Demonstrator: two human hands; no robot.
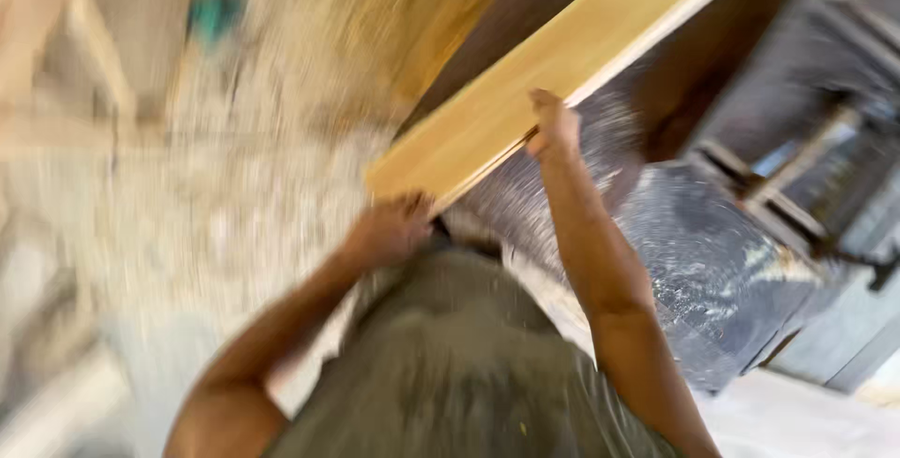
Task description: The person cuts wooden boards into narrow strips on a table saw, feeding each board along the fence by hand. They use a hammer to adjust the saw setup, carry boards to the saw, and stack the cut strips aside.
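Item held: one long wooden plank, pale yellow on its broad face, with a lighter, near-white edge along its right side. It runs diagonally from just above your chest up toward the top right corner of the view, raised in the air and tilted, not resting on anything that can be seen.

Your left hand: the grip is closed around the near end of the plank, fingers curled under the lower corner. The plank extends up and away from this hand.

Your right hand: the grip is closed on the plank's right edge, farther along its length than the left hand, fingertips pressed against the pale edge. The forearm rises straight up to it from the lower right.

Your shirt: grey-olive cloth filling the lower middle of the view, below both hands.

Surroundings, all heavily blurred by motion:
- Floor: light, speckled, apparently covered in sawdust or shavings, on the left.
- Small teal object: upper left, on or near the floor; its kind cannot be told.
- Dark grey machine or metal frame: on the right, with a dusty dark surface below the plank.

No packages, labels or signs can be made out in this blur.
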